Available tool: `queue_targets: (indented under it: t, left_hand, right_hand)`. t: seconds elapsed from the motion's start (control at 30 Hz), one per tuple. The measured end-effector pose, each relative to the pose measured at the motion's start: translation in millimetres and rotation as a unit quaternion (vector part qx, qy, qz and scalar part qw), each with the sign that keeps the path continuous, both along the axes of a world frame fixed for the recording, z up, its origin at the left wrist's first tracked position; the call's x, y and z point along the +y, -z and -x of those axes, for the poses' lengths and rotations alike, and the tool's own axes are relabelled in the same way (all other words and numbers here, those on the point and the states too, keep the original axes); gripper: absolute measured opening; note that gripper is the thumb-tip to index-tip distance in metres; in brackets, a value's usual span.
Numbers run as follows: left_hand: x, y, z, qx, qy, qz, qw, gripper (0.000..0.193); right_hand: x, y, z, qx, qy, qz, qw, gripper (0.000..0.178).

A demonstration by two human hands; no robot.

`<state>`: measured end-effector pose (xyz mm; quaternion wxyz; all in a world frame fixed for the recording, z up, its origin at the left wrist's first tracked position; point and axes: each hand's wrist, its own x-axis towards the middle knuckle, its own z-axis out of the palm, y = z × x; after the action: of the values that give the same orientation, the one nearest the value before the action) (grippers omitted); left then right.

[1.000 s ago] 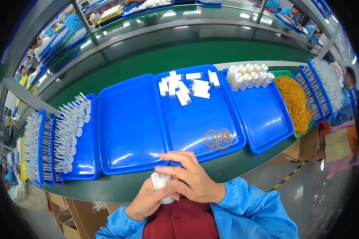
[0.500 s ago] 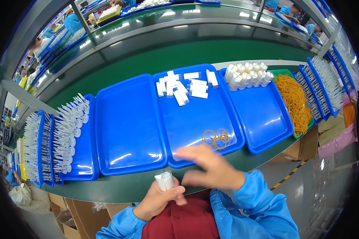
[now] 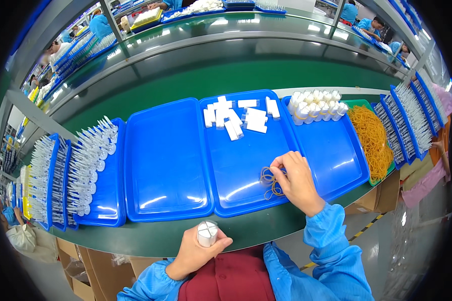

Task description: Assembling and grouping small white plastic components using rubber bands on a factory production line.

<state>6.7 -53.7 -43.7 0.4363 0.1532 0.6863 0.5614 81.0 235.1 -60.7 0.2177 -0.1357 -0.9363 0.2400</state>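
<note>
My left hand is wrapped round an upright bundle of white pieces in clear sleeves, in front of the trays. My right hand reaches over the middle blue tray. Its thumb and forefinger pinch a thin rubber band in a small loose group of rubber bands; the fingertips partly cover them. At the far end of that same tray lie several loose white pieces in clear sleeves.
Banded bundles stand in the right blue tray. Beside it, a green tray holds a heap of rubber bands. Left are a bare blue tray and trays of pointed clear-and-white parts. Co-workers sit beyond the green belt.
My right hand has moved from near the left hand, forward and right to the loose rubber bands, and its fingers have closed there. The left hand still holds the bundle, now more upright.
</note>
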Motion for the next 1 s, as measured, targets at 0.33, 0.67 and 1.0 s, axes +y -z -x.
queue_targets:
  t: [0.33, 0.67, 1.0]
  left_hand:
    - [-5, -4, 2, -0.023, 0.002, -0.025, 0.999, 0.023]
    - [-5, 4, 1, -0.003, 0.002, -0.012, 1.000, 0.027]
    - [21, -20, 6, 0.262, -0.151, -0.150, 0.941, 0.015]
  right_hand:
    - [4, 17, 10, 0.012, 0.025, -0.010, 1.000, 0.015]
    - [19, 24, 21, -0.098, 0.015, -0.126, 0.987, 0.011]
    - [-21, -30, 26, 0.045, -0.033, 0.238, 0.970, 0.012]
